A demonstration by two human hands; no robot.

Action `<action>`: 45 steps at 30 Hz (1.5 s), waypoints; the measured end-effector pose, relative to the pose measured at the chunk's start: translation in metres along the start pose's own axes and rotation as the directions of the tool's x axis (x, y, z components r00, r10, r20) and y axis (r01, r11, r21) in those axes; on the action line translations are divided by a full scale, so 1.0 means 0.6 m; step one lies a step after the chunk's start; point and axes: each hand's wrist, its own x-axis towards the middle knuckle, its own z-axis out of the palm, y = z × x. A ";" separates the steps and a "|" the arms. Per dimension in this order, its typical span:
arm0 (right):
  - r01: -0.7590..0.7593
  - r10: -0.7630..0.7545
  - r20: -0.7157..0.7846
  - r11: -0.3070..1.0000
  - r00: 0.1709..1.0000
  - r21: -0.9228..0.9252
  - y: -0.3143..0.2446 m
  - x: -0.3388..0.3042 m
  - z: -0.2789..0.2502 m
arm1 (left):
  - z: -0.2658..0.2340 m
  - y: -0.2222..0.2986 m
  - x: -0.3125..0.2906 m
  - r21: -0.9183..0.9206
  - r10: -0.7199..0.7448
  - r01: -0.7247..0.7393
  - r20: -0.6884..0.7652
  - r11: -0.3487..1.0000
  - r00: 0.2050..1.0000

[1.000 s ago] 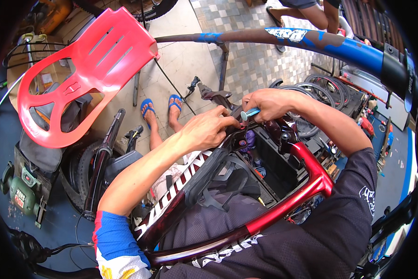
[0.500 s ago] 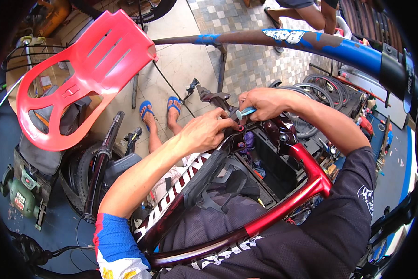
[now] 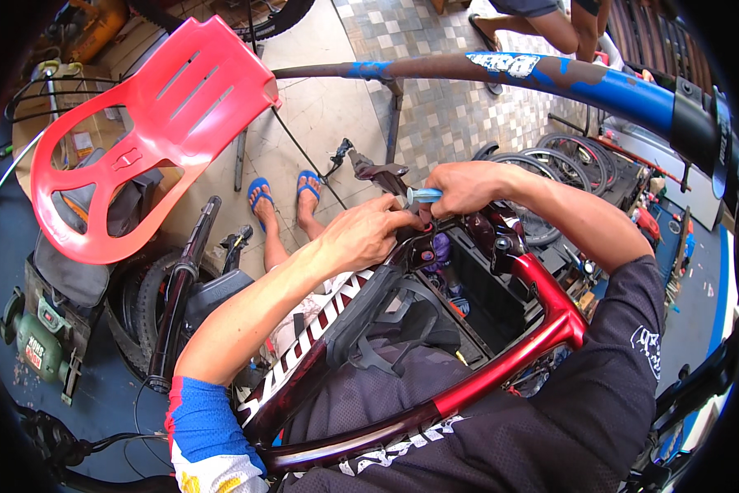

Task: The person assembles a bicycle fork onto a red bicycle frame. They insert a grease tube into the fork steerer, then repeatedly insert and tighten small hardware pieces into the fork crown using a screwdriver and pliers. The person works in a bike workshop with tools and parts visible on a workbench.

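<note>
Across my lap lies a dark red bicycle frame (image 3: 468, 393) with white lettering on one tube. My left hand (image 3: 368, 232) is closed at the frame's far pivot end, its thumb and fingers pressed on the part there. Right beside it, my right hand (image 3: 466, 189) grips a light-blue tool (image 3: 424, 195) with a pale round end that points left. Its other end is hidden within my fist, so I cannot tell its exact kind. Just under my fingers is a small pinkish-red ring (image 3: 426, 232) in the frame's pivot.
A red plastic chair (image 3: 197, 90) stands at the far left. Above my hands arches a worn blue-and-brown tube (image 3: 550, 72). A green bench grinder (image 3: 44, 349) sits at the left, and a black suspension fork (image 3: 180, 296) leans nearby. Several wheels (image 3: 562, 160) and another person's legs (image 3: 550, 29) are beyond.
The light-blue tool has swung in my right hand, its pale end moving up and left and more of it showing. My left hand stays at the frame's pivot.
</note>
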 end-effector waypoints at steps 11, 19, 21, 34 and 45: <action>-0.117 0.119 0.049 0.992 0.992 -0.041 -0.033 -0.007 -0.010 | 0.009 -0.007 0.001 -0.036 0.024 -0.025 -0.021 0.999 0.999; -0.044 0.045 0.011 0.995 0.999 -0.087 -0.035 -0.009 -0.007 | 0.009 -0.007 0.003 -0.086 0.032 -0.033 -0.020 0.996 0.999; -0.037 0.040 0.032 0.994 0.999 -0.100 -0.032 -0.006 -0.008 | 0.008 -0.006 0.001 -0.092 0.027 -0.029 -0.019 0.995 0.999; 0.128 -0.129 0.009 0.962 0.992 -0.240 0.009 0.024 0.007 | 0.016 -0.006 -0.007 -0.014 -0.011 0.011 -0.027 1.000 1.000; 0.454 -0.453 0.136 0.729 0.881 -0.512 -0.020 0.031 -0.015 | 0.011 -0.015 -0.019 -0.059 -0.001 -0.001 -0.036 0.998 0.999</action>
